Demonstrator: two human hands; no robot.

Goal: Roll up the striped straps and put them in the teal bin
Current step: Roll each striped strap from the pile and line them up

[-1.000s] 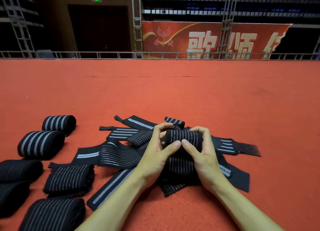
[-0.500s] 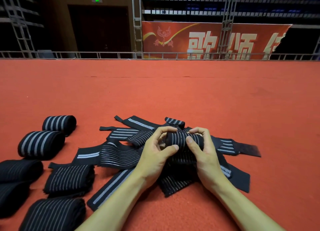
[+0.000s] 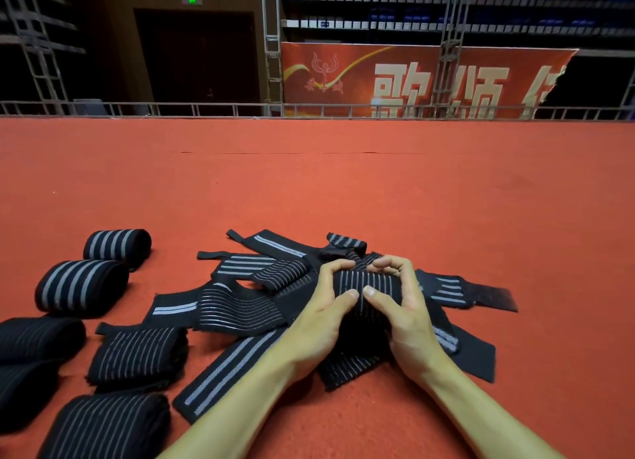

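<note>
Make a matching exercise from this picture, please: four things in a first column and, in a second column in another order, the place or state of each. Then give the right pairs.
Things
1. thin-striped roll
2. wide-striped roll
3. flat wide-striped strap
4. red banner

Places or states
A. hangs behind the metal railing
B. lies unrolled and flat on the carpet
C. gripped by the left hand and the right hand
D. rolled, resting free at the far left

Pairs: 1-C, 2-D, 3-B, 4-A
</note>
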